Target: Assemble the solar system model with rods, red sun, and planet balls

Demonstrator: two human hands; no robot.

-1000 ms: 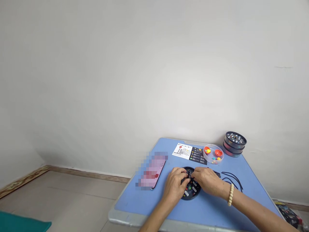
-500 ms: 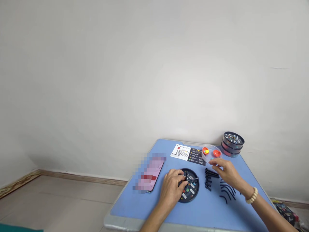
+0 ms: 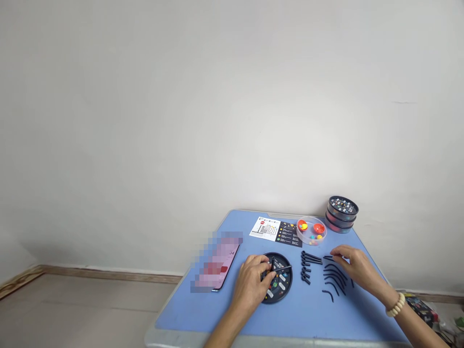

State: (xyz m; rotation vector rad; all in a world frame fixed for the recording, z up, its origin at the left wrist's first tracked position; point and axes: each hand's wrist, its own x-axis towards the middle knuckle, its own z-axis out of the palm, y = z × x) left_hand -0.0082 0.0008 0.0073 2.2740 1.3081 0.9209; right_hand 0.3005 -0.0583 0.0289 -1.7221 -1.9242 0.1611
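Observation:
My left hand [image 3: 251,280] rests on the left side of a round black disc [image 3: 281,286] on the blue table [image 3: 224,309], fingers curled round its rim. A thin black rod [image 3: 284,268] sticks out of the disc toward the right. My right hand [image 3: 353,267], with a bead bracelet at the wrist, hovers palm down over several curved black rods [image 3: 334,281], fingers spread and empty. Several straight black pegs [image 3: 309,265] lie between the disc and that hand.
A clear dish [image 3: 311,231] with coloured balls and an instruction sheet [image 3: 276,230] lie at the table's far side. A stack of round black discs [image 3: 341,213] stands at the far right corner. A phone [image 3: 217,267] lies left of the disc. A white wall rises behind.
My right hand left the disc, swung out past the clear dish and came down over the curved rods. My left hand stayed on the disc. The view shifted slightly.

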